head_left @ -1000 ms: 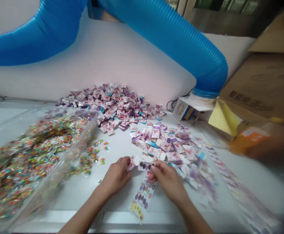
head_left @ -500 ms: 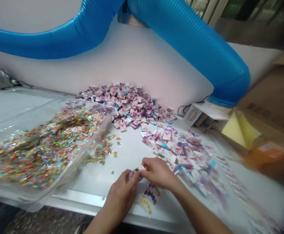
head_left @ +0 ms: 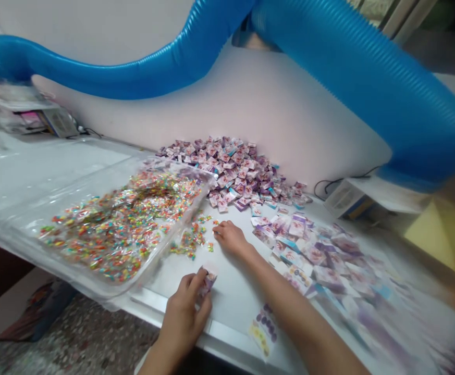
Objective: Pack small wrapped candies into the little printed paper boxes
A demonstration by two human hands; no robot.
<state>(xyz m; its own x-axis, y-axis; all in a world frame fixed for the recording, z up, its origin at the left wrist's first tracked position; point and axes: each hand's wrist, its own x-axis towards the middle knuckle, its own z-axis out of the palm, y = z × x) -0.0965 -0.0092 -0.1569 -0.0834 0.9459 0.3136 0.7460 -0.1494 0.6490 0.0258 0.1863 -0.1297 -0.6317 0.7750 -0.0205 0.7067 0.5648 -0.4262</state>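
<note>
Clear plastic tray (head_left: 66, 281) holding a heap of multicoloured cellophane packets (head_left: 113, 234); spill of matching packets (head_left: 190, 242) on white table (head_left: 235, 297). Left hand (head_left: 183, 317): fingers and thumb pinching small pink-and-purple packet (head_left: 208, 281) near table edge. Right hand (head_left: 231, 238): fingers pressed together, resting just beside spill. Pink-and-purple packet pile (head_left: 231, 172) behind; scattered packets (head_left: 313, 255) right; printed sticker strip (head_left: 263, 330) foreground.

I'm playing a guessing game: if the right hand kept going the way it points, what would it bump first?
The right hand would probably reach the small loose colourful packets first. They lie just ahead of it, though depth is hard to judge here.
</note>
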